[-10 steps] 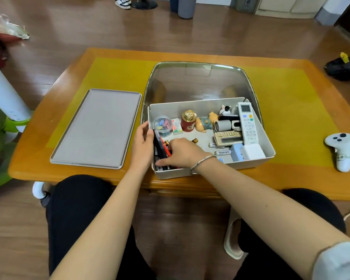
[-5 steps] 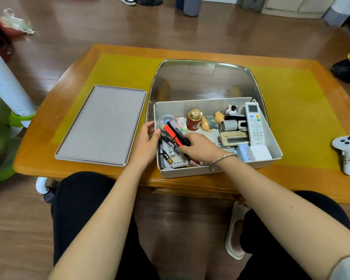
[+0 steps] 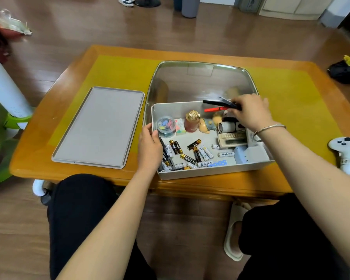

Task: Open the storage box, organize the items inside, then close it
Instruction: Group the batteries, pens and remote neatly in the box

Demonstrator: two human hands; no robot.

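The open grey storage box [image 3: 214,173] stands at the table's near edge, its flat lid [image 3: 99,126] lying to the left. My right hand [image 3: 249,113] grips a bunch of red and black pens [image 3: 217,106] over the box's far right side. My left hand [image 3: 150,145] holds the box's left wall. Several loose batteries [image 3: 187,151] lie on the box floor. A clear tub of clips [image 3: 165,126], a red jar with a gold cap [image 3: 192,121], a small figurine [image 3: 209,124], a tape roll [image 3: 226,127] and a beige device [image 3: 231,139] sit along the back and right.
A shiny metal tray [image 3: 202,81] lies behind the box on the yellow mat [image 3: 291,102] of the wooden table [image 3: 38,158]. A white game controller [image 3: 347,152] rests at the right edge. A green chair and white pole stand left.
My right hand has lifted the pens from the box's front left corner and carried them up to the far right. The batteries underneath are now uncovered. The left hand stays on the box wall.
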